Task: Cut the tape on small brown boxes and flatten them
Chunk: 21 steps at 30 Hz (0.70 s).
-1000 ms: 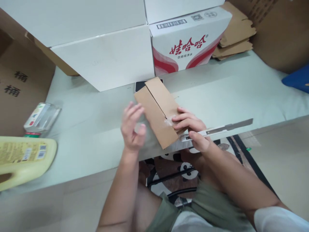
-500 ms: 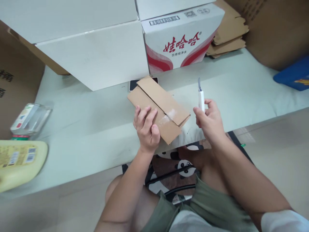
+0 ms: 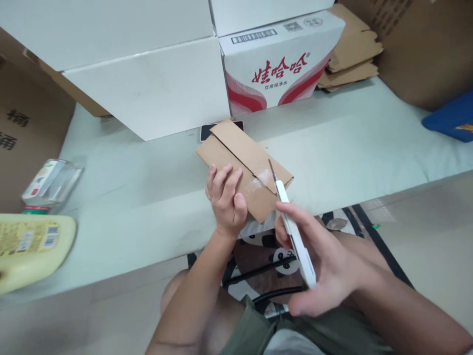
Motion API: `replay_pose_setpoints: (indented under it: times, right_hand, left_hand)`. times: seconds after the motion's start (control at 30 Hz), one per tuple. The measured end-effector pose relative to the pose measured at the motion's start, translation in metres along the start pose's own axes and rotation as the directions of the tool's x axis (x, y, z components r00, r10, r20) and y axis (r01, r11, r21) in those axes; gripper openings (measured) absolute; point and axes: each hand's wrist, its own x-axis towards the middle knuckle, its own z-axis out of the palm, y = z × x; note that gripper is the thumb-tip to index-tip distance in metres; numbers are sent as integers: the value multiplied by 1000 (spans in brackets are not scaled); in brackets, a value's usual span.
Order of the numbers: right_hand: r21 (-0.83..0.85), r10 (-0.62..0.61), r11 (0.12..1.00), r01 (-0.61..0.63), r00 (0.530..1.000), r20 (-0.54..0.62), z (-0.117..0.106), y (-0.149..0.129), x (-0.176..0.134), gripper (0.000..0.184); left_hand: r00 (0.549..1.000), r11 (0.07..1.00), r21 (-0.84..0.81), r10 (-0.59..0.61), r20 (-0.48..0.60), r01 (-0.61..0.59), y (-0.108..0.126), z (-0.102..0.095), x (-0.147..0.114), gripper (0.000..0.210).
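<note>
A small flattened brown cardboard box [image 3: 242,158] lies slantwise at the table's front edge, with a whitish tape patch over its seam. My left hand [image 3: 227,197] grips its near left side, the fingers bent over the top face. In my right hand [image 3: 318,261] is a white utility knife [image 3: 295,236], its thin blade extended and pointing up and away from me. From this view the blade tip overlaps the box's right part; I cannot tell whether it touches. A dark, pale-rimmed flat device [image 3: 209,132] is partly hidden behind the box's far end.
White cartons [image 3: 148,93] and a red-and-white printed carton [image 3: 281,74] stand at the back of the table [image 3: 148,182]. Folded cardboard [image 3: 354,49] is stacked beside them. At left are a yellow bottle [image 3: 37,246] and a clear container [image 3: 55,182]; a blue object [image 3: 449,118] is at right.
My right hand has come left and nearer to me, turning the knife so that its handle now shows at length and its blade is over the box in view. My left hand stays on the box.
</note>
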Motion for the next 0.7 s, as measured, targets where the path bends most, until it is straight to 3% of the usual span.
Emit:
replay_pose_setpoints:
  times: [0.2,0.37,0.53,0.7]
  right_hand:
    - [-262,-265,940,221,953,-147,0,6,13,57]
    - [-376,-301,890,259,952,-56,1,0,18,53]
    - [-607,-313,751,259,950,18,-5,2,17,57]
    - [-733,-291,633,250,954,75,-8,2,23,51]
  left_hand:
    - [1000,999,-37,8,-10,-8,-1,1,0,45]
    - [1000,1000,-23,-2,10,2,-1,1,0,46]
    - [1000,1000,-9,-3,13,3,-1,1,0,46]
    - [1000,1000,-12,27,11,-27,-2,1,1,45]
